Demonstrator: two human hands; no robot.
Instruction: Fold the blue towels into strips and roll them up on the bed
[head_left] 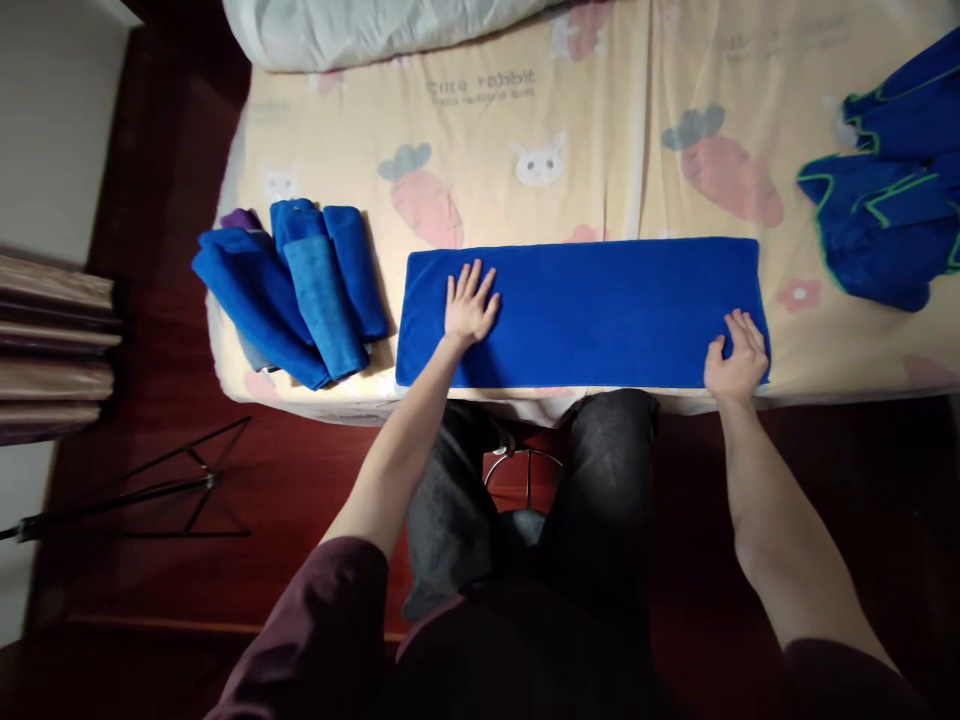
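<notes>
bed up top // red floor lower left // your left hand flat, right hand kinda bent on blue towel, neither gripping

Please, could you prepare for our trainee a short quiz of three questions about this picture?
1. True or false: the left hand rests on the flat blue cloth.
2. Which hand is nearer to the green-edged cloths?
3. Where do the rolled blue cloths lie?
A) on top of the flat blue cloth
B) beyond its right end
C) beyond its left end

Key: 1. True. 2. The right hand. 3. C.
</notes>
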